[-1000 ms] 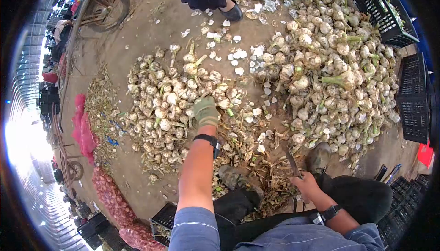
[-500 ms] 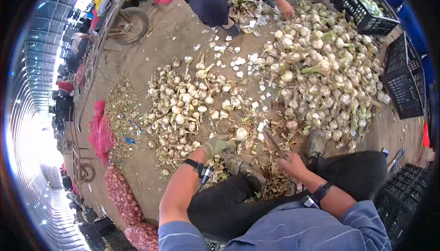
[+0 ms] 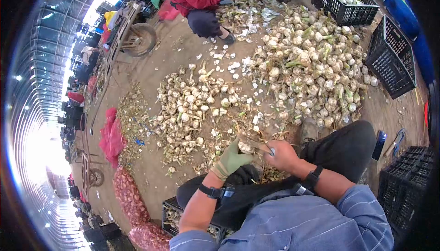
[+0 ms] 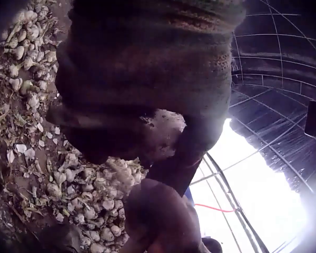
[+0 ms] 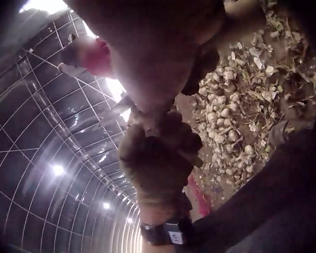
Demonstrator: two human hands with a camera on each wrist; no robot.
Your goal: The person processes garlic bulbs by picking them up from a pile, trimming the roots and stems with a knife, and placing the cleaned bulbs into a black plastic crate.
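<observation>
Both hands are up off the ground now, meeting over the lap with one garlic bulb.
Gloved left hand curls around it; bare right hand, at 3 o'clock, grips a knife against it. Garlic pile at 11.

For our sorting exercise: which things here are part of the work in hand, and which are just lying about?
In use:
left hand, gloved
garlic bulb it holds
right hand
knife it grips

Lying about:
garlic piles
black crates
red mesh sacks
cart
</observation>
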